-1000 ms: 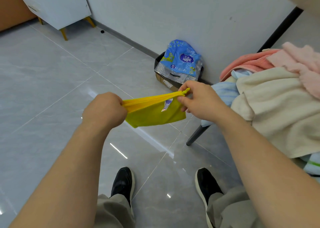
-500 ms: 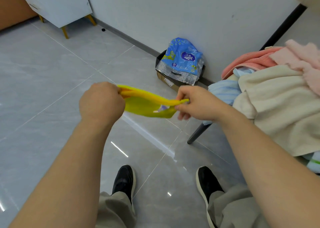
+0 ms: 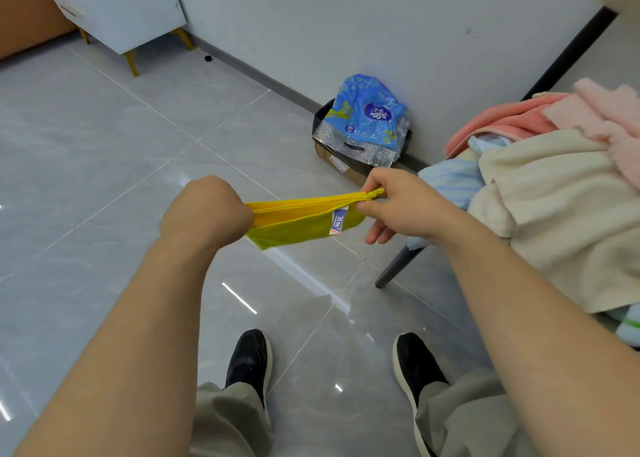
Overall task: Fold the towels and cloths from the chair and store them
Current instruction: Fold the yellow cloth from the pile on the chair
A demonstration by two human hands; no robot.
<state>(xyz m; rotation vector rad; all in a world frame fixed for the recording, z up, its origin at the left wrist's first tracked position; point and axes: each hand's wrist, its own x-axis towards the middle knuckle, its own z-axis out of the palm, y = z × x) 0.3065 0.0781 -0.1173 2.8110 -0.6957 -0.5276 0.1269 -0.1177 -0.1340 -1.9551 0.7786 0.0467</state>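
Observation:
A small yellow cloth [image 3: 298, 221] with a white and blue label hangs folded between my hands, above the floor. My left hand [image 3: 206, 214] is fisted on its left end. My right hand [image 3: 401, 203] pinches its right end between thumb and forefinger, the other fingers loose. To the right, a chair carries a heap of towels: a cream towel [image 3: 561, 207] on top, a light blue towel [image 3: 450, 179] at its left edge, a coral towel [image 3: 495, 120] and a pale pink towel [image 3: 606, 117] behind.
A blue plastic pack [image 3: 363, 120] sits in a dark box against the grey wall. A chair leg [image 3: 394, 269] slants to the glossy tiled floor. A white cabinet [image 3: 117, 6] on gold legs stands at the far left. My black shoes [image 3: 249, 359] are below.
The cloth flipped up flat half a second ago and now hangs down again, pulled taut between both hands. Both hands have stayed on its ends and shifted slightly.

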